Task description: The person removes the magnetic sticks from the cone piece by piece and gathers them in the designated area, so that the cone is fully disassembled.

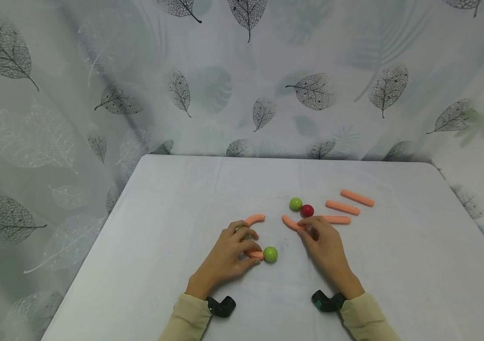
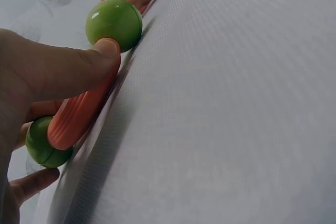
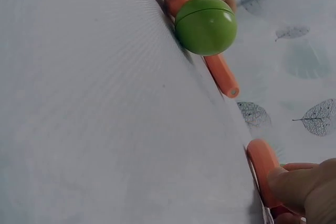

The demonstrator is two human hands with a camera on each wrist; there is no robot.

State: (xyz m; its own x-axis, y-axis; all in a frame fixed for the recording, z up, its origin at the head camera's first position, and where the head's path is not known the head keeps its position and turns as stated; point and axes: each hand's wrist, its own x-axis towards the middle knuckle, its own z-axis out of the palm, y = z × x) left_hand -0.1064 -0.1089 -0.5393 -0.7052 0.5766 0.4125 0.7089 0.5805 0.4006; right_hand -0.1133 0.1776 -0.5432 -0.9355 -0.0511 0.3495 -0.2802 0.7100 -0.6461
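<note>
My left hand point(image 1: 229, 251) pinches a curved orange sausage-shaped stick point(image 2: 84, 108), the thumb on its near end. That end meets a green ball point(image 1: 270, 254). A second green ball point(image 2: 44, 145) sits by the stick's other end, partly covered by the left fingers. Just beyond them lies another curved orange stick point(image 1: 255, 219). To the right, my right hand point(image 1: 325, 246) holds one more orange stick point(image 3: 262, 169) between thumb and fingers, its left end showing on the table. Past that hand are a red ball point(image 1: 307, 210) and a third green ball point(image 1: 296, 204), side by side.
Several straight orange sticks lie to the right: one point(image 1: 337, 219) partly behind the right hand, another point(image 1: 343, 207) above it, and one point(image 1: 357, 198) farther back. The white table point(image 1: 182, 199) ends at a leaf-patterned curtain point(image 1: 212, 94). Each wrist wears a dark band.
</note>
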